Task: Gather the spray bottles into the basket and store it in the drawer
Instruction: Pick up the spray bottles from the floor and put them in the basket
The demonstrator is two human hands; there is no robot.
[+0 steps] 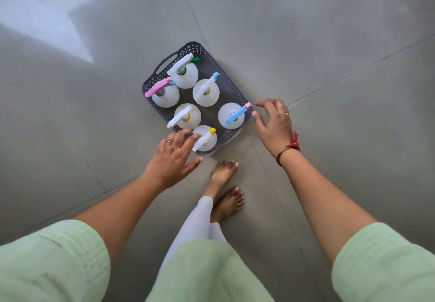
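Note:
A dark grey perforated basket (231, 82) with cut-out handles stands on the floor in front of me. Several white spray bottles stand upright inside it, among them one with a pink head (164, 94), one with a blue head (231, 115) and one with a yellow nozzle (204, 138). My left hand (173, 158) hovers at the basket's near left corner, fingers spread, holding nothing. My right hand (274, 122) is open beside the basket's right edge, fingertips close to the rim; whether they touch it I cannot tell.
Grey tiled floor (329, 54) surrounds the basket on all sides. My bare feet (226, 188) stand just below the basket's near corner. A bright patch of light (47, 19) lies on the floor at the upper left. No drawer is in view.

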